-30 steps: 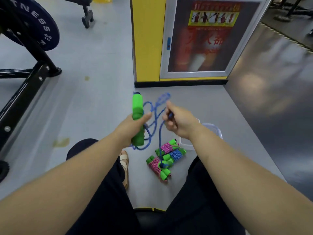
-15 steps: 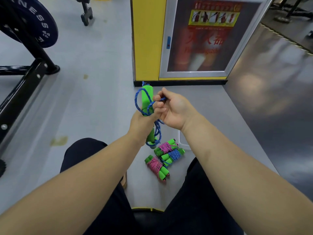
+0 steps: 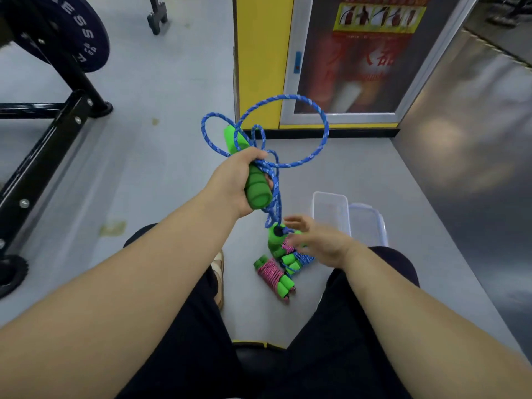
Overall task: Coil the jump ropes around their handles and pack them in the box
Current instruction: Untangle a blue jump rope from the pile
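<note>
Loosely looped, the blue rope (image 3: 326, 131) springs in wide rings around the top of a green foam handle (image 3: 257, 188), held up and to the left of the clear box (image 3: 329, 197); its second green handle (image 3: 276, 236) dangles just left of the box, above the coiled bundles (image 3: 272, 273) on the floor. The left hand (image 3: 236, 180) grips the upper handle, fingers curled round it. The right hand (image 3: 316, 240), blurred, spreads open beside the dangling handle; half a second ago it pinched the rope up at the left hand.
</note>
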